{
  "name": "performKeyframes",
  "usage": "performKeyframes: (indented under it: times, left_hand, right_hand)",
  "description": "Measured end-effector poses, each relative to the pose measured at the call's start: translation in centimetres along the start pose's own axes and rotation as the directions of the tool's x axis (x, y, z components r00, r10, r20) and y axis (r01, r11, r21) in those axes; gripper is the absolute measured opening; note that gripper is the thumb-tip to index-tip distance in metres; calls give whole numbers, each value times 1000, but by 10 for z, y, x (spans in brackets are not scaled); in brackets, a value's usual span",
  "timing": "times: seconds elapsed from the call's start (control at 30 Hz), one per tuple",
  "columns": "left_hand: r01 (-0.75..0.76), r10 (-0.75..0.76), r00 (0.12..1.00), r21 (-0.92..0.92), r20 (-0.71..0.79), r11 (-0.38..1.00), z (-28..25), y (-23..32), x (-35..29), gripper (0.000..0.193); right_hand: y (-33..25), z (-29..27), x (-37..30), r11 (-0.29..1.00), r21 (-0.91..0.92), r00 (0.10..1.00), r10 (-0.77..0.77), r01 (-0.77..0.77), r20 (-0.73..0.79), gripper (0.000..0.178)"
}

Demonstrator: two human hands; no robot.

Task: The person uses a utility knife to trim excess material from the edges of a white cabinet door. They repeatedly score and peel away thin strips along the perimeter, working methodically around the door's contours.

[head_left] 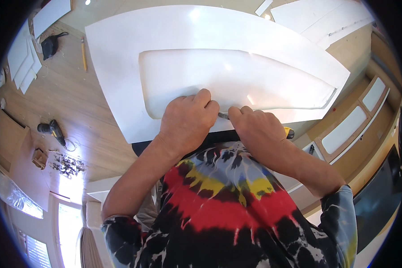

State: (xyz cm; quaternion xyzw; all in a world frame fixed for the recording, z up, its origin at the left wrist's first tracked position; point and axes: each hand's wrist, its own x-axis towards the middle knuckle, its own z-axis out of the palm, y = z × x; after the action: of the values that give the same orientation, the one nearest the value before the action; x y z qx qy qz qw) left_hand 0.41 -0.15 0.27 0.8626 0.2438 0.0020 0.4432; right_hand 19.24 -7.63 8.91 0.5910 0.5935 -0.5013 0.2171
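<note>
A large white panel (111, 85) with a recessed inner field (196, 71) slopes away in front of me. My left hand (187, 117) is closed, knuckles up, at the near edge of the recess. Close to its right, my right hand (260, 128) is also closed. A short dark piece (223, 115) shows in the gap between the hands, against the recess edge. At my right wrist the yellow and black end of a hand tool (289, 132) sticks out. My fingers hide the rest, and I cannot tell whether the dark piece belongs to it.
On the wooden floor at left lie a pencil (84, 54), a black pouch-like item (51, 46), a cordless drill (53, 131) and a heap of small dark pieces (68, 165). White boards (24, 64) lie far left. A wooden cabinet with white-fronted panels (344, 129) stands at right.
</note>
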Motion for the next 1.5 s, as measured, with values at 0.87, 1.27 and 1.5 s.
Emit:
performKeyframes:
  times: [0.87, 1.27, 1.5]
  left_hand:
    - [24, -24, 1000, -8, -9, 1000, 1, 4, 1, 5]
    - [52, -52, 999, 3, -13, 999, -2, 6, -1, 5]
    - [28, -28, 999, -8, -35, 1000, 1, 7, 0, 5]
  right_hand:
    - [4, 3, -2, 1000, -15, 1000, 14, -14, -9, 23]
    - [17, 12, -7, 998, 48, 999, -37, 39, -31, 24]
    - [18, 9, -6, 999, 36, 1000, -2, 2, -1, 26]
